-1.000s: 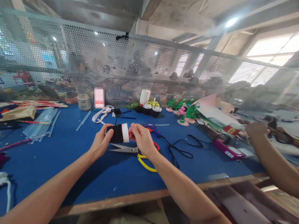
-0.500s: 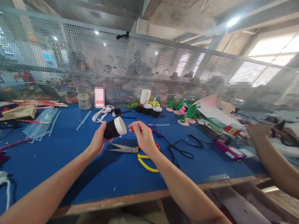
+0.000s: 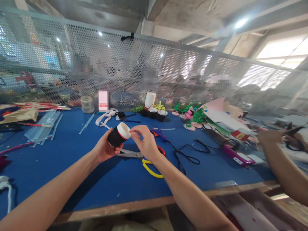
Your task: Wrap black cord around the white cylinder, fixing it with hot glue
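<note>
A paper cup with a black-wrapped body, a thin red line and a white rim is tilted in the air, its mouth facing up and to the right. My left hand is wrapped around its body. Thumb and forefinger of my right hand are pinched together at the right side of the white rim; whether something small is between them I cannot make out. Beneath my hands lie scissors with yellow and red handles, their blades partly hidden by my left fingers.
A blue glue gun and its black cord lie to the right, near a purple device. Behind stand black-and-white cups, a glass jar and green decorations. Glue sticks lie left. A co-worker's arm reaches in at right.
My left hand has turned the cup so its mouth faces more upward. My right hand's fingertips have come to the rim from slightly apart.
</note>
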`<action>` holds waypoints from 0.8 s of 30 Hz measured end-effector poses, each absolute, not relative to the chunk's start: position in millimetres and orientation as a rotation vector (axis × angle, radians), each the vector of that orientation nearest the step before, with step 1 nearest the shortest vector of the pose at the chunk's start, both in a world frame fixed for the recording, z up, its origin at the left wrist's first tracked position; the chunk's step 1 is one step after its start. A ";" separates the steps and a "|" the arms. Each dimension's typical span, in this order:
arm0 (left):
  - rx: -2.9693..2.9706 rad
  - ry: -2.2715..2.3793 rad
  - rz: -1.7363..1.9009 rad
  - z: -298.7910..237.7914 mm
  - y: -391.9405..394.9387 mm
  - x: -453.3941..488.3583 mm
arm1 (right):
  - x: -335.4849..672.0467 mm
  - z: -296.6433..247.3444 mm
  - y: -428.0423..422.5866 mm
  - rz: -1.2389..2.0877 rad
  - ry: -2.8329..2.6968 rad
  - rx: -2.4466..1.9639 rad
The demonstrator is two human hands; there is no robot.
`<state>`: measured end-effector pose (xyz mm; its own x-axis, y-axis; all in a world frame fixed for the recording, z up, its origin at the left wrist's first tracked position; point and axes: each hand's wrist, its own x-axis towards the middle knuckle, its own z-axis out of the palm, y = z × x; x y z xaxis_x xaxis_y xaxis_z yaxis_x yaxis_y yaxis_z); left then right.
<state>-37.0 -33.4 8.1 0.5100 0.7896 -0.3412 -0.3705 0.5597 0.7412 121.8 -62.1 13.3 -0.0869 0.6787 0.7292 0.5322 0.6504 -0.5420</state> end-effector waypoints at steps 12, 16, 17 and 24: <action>0.668 0.699 0.782 10.0 -30.5 -41.7 | 125.1 13.3 -57.9 0.477 -1.481 -1.096; 0.705 0.736 0.779 5.1 -29.5 -40.7 | 120.3 11.5 -59.9 0.279 -1.649 -1.018; 0.714 0.734 0.772 4.7 -29.7 -40.2 | 119.2 10.6 -60.0 0.202 -1.725 -0.977; 0.909 0.740 0.705 6.7 -36.5 -35.1 | 123.5 8.2 -54.3 0.245 -1.640 -1.044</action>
